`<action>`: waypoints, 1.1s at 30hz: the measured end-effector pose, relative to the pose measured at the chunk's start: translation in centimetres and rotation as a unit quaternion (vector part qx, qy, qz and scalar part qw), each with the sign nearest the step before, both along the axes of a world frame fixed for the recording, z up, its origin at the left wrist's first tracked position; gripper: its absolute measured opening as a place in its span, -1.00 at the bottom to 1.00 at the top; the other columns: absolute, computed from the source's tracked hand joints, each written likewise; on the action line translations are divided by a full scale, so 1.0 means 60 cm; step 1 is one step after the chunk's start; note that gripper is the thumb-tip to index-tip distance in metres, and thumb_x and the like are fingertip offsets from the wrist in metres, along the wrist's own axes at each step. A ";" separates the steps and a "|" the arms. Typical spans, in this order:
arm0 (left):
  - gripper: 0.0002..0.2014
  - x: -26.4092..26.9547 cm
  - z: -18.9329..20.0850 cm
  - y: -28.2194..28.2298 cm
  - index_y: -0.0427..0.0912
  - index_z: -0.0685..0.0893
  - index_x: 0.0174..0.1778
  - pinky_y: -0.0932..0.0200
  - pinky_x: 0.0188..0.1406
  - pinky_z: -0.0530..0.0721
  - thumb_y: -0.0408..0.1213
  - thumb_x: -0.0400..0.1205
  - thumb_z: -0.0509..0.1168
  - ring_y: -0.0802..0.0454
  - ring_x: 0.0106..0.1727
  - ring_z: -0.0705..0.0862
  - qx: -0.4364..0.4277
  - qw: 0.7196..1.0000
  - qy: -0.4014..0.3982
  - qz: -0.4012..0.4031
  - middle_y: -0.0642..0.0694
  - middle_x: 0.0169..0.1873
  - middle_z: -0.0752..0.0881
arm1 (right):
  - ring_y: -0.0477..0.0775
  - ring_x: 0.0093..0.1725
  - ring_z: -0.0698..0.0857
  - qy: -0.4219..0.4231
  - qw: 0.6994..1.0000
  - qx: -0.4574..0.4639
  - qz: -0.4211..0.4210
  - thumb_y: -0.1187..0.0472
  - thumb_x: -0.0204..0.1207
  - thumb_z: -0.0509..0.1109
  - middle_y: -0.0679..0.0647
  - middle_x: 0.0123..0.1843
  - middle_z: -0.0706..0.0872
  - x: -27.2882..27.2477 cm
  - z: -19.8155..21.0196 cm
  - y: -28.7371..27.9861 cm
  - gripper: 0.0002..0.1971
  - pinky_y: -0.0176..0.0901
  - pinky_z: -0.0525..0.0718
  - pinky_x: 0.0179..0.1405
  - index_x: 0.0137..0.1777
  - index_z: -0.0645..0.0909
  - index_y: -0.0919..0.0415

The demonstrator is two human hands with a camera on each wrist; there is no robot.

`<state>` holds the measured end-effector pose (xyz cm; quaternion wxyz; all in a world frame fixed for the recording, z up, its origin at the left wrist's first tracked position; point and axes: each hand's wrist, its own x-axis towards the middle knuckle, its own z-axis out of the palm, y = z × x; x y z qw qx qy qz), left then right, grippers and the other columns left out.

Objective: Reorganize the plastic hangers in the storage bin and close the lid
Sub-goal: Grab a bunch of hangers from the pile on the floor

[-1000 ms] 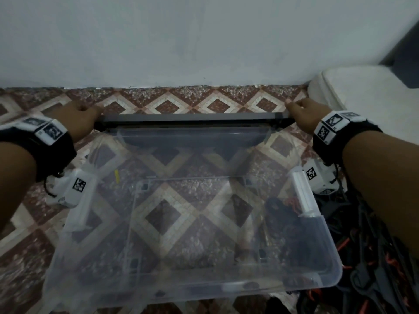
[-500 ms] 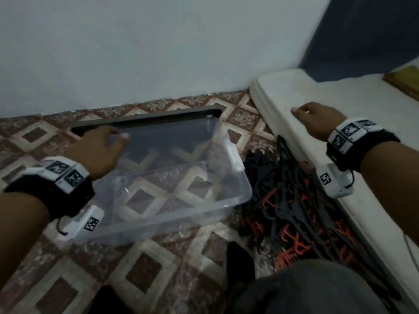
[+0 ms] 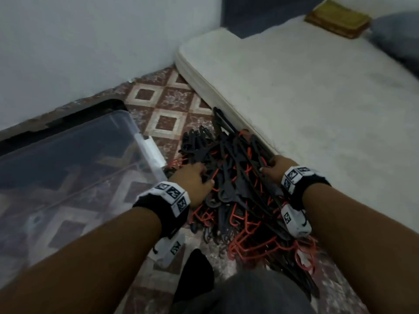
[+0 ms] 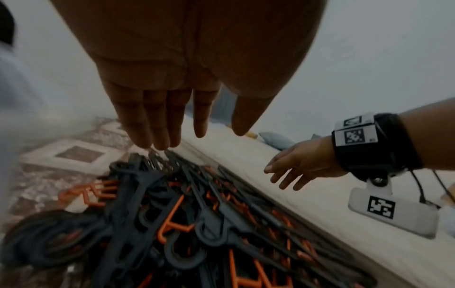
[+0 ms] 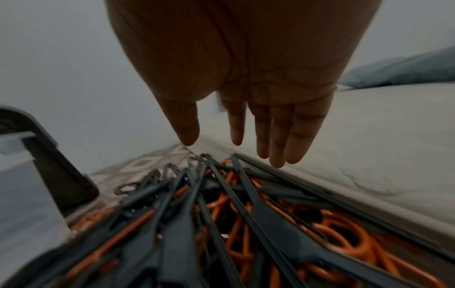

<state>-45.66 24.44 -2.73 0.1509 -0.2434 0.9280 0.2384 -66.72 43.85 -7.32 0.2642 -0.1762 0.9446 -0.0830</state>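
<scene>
A tangled pile of black and orange plastic hangers (image 3: 235, 177) lies on the tiled floor between the clear storage bin (image 3: 127, 118) and a mattress. The bin looks empty. Its dark lid (image 3: 99, 106) lies behind it by the wall. My left hand (image 3: 195, 177) is at the pile's left side, fingers straight, tips just over the hangers (image 4: 197, 224). My right hand (image 3: 276, 165) reaches the pile's right edge beside the mattress, fingers straight and spread. Seen from the wrists, the left hand (image 4: 200, 134) and the right hand (image 5: 236, 143) grip nothing above the hangers (image 5: 221, 224).
The white mattress (image 3: 317, 109) runs along the right of the pile, with a brown flat object (image 3: 337, 21) and a grey pillow (image 3: 399, 35) at its far end. My grey-clad knee (image 3: 260, 291) is at the bottom. A white wall stands behind the bin.
Both hands left the lid and the bin's far side and came down onto the hanger pile at the right. The view swung right from the bin.
</scene>
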 end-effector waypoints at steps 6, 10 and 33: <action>-0.58 -0.071 -0.181 0.044 -0.12 0.47 -0.31 0.15 -0.36 0.42 0.04 0.77 0.03 0.08 -0.53 0.32 0.021 0.988 -0.149 -0.020 -0.02 -0.50 0.39 | 0.32 0.20 0.67 -0.026 0.991 0.126 -0.035 -0.46 0.25 0.45 0.26 0.31 0.65 -0.030 -0.144 0.035 -0.04 0.03 0.66 0.02 0.46 0.42 0.24; -0.48 -0.062 -0.259 0.072 -0.16 0.64 0.23 0.05 -0.07 0.65 0.19 0.75 -0.01 -0.17 -0.09 0.70 0.130 0.973 -0.189 -0.014 -0.24 -0.06 0.71 | 0.33 0.20 0.68 -0.070 0.989 0.117 -0.065 -0.48 0.25 0.41 0.27 0.32 0.65 -0.023 -0.200 0.036 0.02 0.05 0.66 0.10 0.50 0.36 0.29; -0.55 -0.066 -0.234 0.107 0.00 0.61 0.03 -0.11 0.18 0.70 0.02 0.26 0.49 -0.09 0.06 0.75 0.384 0.915 -0.005 0.124 -0.04 -0.08 0.77 | -0.15 -0.14 0.63 -0.165 0.958 -0.181 -0.146 -0.11 0.37 0.37 -0.03 0.11 0.68 0.016 -0.156 0.057 -0.46 -0.29 0.51 -0.22 0.40 0.46 -0.26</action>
